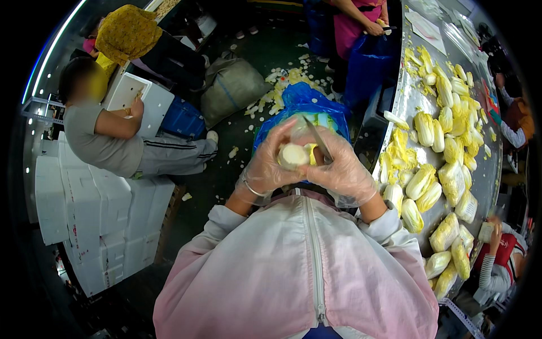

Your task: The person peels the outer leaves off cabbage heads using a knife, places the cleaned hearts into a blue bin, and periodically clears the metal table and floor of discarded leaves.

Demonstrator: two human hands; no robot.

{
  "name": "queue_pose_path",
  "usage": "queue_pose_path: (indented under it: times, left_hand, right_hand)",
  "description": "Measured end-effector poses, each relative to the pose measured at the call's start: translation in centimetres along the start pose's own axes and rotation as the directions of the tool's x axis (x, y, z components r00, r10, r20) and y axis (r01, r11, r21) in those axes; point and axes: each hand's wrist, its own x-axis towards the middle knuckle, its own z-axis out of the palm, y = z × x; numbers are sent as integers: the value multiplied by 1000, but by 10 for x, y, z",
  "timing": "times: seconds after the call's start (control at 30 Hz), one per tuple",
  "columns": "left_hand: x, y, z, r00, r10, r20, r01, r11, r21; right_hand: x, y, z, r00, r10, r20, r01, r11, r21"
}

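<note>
Both hands wear clear plastic gloves and meet in front of my chest. My left hand (269, 159) curls around a head of napa cabbage (294, 156), whose pale round cut base faces me. My right hand (345, 165) grips a knife (315, 134), its blade pointing up and away, and its fingers also touch the cabbage's right side. The knife's handle is mostly hidden in the hand. Below and beyond them, a blue plastic bag (302, 98) gapes with pale leaves inside.
A metal table (434, 190) on the right bears several napa cabbages (424, 129), some wrapped. Trimmings (271, 95) litter the floor near a full woven sack (233, 89). White foam boxes (110, 203) are stacked at left. Co-workers stand left, right and ahead; one in a pink apron (347, 29) holds a knife.
</note>
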Motion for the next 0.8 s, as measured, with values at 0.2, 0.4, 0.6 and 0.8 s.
queue_pose_path:
  times: [0.2,0.4,0.6,0.8]
  left_hand:
    - [-8,5,11,930,-356,-91,299,877,-376]
    - [-16,2,-1,942,-313,124,324,743,-586]
    - [-4,14,4,955,-269,123,285,723,-629]
    - [-12,9,-9,925,-318,206,379,757,-532]
  right_hand:
    - [-2,3,2,990,97,-101,-100,995,-22]
    - [-6,-3,-5,993,98,-58,-94,993,76]
    - [-9,-3,-3,977,147,-155,-132,986,106]
    - [-9,-6,-5,982,131,-137,-120,989,84]
